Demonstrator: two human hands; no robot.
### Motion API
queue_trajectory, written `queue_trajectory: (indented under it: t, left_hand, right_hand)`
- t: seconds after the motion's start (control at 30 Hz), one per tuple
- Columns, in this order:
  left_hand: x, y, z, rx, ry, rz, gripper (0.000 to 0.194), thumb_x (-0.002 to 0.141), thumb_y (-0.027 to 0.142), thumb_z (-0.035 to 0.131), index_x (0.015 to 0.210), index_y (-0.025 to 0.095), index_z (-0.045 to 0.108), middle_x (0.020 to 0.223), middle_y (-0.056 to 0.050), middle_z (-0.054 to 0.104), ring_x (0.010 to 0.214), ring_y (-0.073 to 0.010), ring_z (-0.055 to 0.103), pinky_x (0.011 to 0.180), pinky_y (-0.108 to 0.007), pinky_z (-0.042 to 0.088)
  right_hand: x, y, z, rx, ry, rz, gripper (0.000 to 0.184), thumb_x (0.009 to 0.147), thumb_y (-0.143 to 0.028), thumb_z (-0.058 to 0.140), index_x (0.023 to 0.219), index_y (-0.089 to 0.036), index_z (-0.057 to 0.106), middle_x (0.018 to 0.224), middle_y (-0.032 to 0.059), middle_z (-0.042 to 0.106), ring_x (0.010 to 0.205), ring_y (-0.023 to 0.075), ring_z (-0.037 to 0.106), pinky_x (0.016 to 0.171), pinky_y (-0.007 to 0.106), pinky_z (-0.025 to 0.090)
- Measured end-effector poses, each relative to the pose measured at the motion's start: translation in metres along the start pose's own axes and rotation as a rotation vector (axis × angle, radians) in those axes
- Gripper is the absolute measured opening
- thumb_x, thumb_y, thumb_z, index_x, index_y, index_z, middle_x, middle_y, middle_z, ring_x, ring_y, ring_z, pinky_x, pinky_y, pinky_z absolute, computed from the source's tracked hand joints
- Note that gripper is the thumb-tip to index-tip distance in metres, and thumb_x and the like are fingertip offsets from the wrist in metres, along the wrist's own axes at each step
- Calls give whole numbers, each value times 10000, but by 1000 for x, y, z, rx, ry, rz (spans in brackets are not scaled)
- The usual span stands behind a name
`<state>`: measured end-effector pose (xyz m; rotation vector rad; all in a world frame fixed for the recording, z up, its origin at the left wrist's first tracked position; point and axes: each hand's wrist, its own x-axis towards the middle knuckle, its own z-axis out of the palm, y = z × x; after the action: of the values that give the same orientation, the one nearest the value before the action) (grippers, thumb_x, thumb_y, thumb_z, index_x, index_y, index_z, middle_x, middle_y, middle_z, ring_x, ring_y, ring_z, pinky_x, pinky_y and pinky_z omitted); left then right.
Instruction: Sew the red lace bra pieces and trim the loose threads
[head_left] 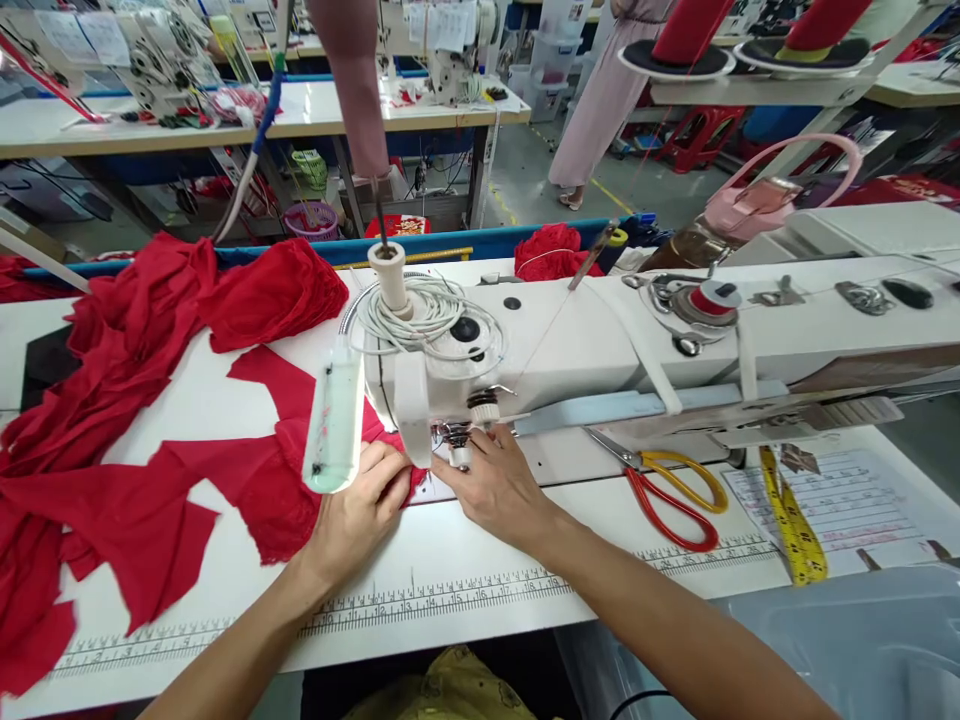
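Observation:
A white sewing machine point(570, 325) stands across the table, its head and needle area in front of me. My left hand point(367, 490) is curled on the red fabric point(289, 490), beside the machine head, with the fingertips partly hidden. My right hand point(495, 487) reaches in under the machine head near the tension dial point(484, 408). Its fingers are bent together, and what they hold, if anything, is hidden. A clear pale-green guard plate point(332, 425) hangs in front of the fabric, next to my left hand.
More red fabric point(112, 350) is heaped at the left. Scissors point(660, 485) with red and yellow handles lie right of my right hand. Beyond them are a yellow tape measure point(793, 520) and a written sheet point(862, 505). A plastic bin point(862, 625) is at lower right. A person point(607, 95) stands behind.

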<state>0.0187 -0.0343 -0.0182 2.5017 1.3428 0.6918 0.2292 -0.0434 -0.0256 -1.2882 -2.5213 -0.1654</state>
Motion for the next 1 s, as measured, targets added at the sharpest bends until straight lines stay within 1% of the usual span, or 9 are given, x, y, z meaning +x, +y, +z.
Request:
queue_trajectory:
  t: [0.1,0.17,0.27,0.37,0.5,0.67,0.8,0.9,1.0]
  left_hand:
    - [1,0,-1,-26,-1,-4,224,956,176,489,956,204,711,775,-20,611,726,-161,564,726,-273,441]
    - [2,0,-1,-51,3,-5,225,954,168,488,955,202,711,781,-20,623,727,-156,573,738,-272,452]
    - [2,1,0,-103,30,-21,218,954,165,486,977,204,700,844,-28,667,786,-156,610,777,-274,472]
    - [1,2,2,-143,39,-67,215,954,177,482,975,211,692,916,-40,704,866,-169,641,812,-282,488]
    - [0,3,2,-167,38,-93,211,951,169,476,942,213,683,914,-39,707,878,-168,650,832,-276,495]
    - [-1,3,3,-194,49,-113,198,945,174,491,970,211,684,961,-45,717,919,-172,664,845,-273,508]
    - [-1,3,3,-186,40,-133,213,927,167,499,952,217,704,921,-39,716,879,-171,662,827,-279,516]
    - [0,3,2,-178,42,-117,213,934,169,492,944,214,701,911,-39,712,865,-168,660,823,-277,513]
    - [0,2,2,-173,53,-82,195,933,158,501,937,203,690,900,-37,697,858,-161,654,806,-265,504]
  right_hand:
    - [-2,1,1,27,-5,4,317,895,-54,519,1073,-234,709,908,79,633,836,208,451,726,365,245]
    - [-2,1,2,43,15,2,281,899,-83,542,1070,-227,712,891,76,624,839,209,450,732,363,246]
    - [-3,2,3,66,52,1,259,894,-95,550,1055,-211,717,879,74,613,837,206,447,739,360,248]
    - [-2,2,4,94,55,-1,255,893,-88,540,1036,-198,720,869,70,606,831,201,442,740,356,246]
    - [-2,2,4,95,66,1,255,895,-90,539,1019,-212,726,896,67,623,838,197,445,741,350,245]
    - [-1,1,2,107,15,20,266,895,-83,544,1022,-229,726,956,67,642,863,198,452,753,350,243]
    - [0,2,-1,143,-44,28,292,907,-79,532,1067,-236,719,984,66,641,886,202,451,756,349,237]
    - [0,3,0,181,-44,33,284,923,-98,522,1065,-233,728,970,67,634,886,198,451,752,346,233]
    - [0,4,0,207,-43,42,274,921,-95,514,1020,-216,738,929,59,628,871,192,451,744,342,229]
